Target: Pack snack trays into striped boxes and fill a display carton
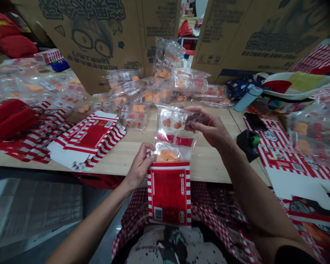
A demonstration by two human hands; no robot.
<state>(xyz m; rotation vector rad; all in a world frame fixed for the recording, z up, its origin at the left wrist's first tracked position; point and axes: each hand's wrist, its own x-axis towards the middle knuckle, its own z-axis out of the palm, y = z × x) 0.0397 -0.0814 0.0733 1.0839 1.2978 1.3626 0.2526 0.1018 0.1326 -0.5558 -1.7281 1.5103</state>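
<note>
A clear plastic packet (172,137) with printed cards, red sachets and orange pieces stands in front of me. Its lower end disappears at the top edge of a red carton (169,194) with red-and-white striped borders; whether it is inside or behind the carton I cannot tell. My right hand (213,126) is closed on the packet's upper right corner, with crumpled film between thumb and fingers. At the left, my left hand (140,167) is closed by the packet's lower edge and the carton's top left corner; its fingertips are partly hidden.
Many similar packets (159,90) are heaped at the table's back, before large cardboard boxes (98,36). Flat striped cartons (93,134) lie left. A black tape dispenser (247,145), a phone (255,121) and a light blue bottle (247,99) are at the right.
</note>
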